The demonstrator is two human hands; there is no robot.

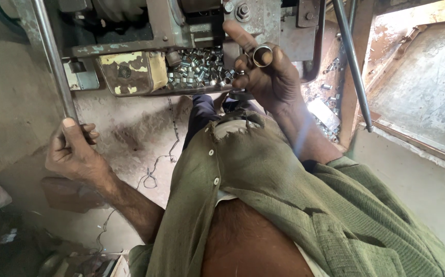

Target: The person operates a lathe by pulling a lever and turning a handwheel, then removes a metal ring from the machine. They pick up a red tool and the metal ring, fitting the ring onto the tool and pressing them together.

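The person's left hand (pixel 73 151) has its grip wrapped shut around the long grey steel lever rod (pixel 53 56), thumb pressed up along the shaft; that rod runs up and slightly leftward from the fist to the worn grey-green metal press machine (pixel 202 25), which fills the top of the view and serves here as the landmark. The right hand (pixel 266 77) is raised just below the machine's front, index finger pointing up against its bolted plate; its grip is pinched together on a small shiny steel ring (pixel 261 54), held between thumb and middle fingers with the open bore facing the camera; the ring sits just beneath the machine's bolted plate and just right of the heap of parts. That heap of small bright cut metal sleeves (pixel 199 69) lies in a shallow tray at the machine's lower edge; left of it, still under the machine, hangs a battered box with flaking yellow paint (pixel 130 72). A second thin steel rod (pixel 352 61) slants down from the machine's right side; more loose sleeves (pixel 330 69) lie scattered below the machine on that side. The person's olive-green buttoned shirt (pixel 284 195) fills the lower frame beneath the machine; the dusty concrete floor (pixel 130 133) shows below the machine's left part.
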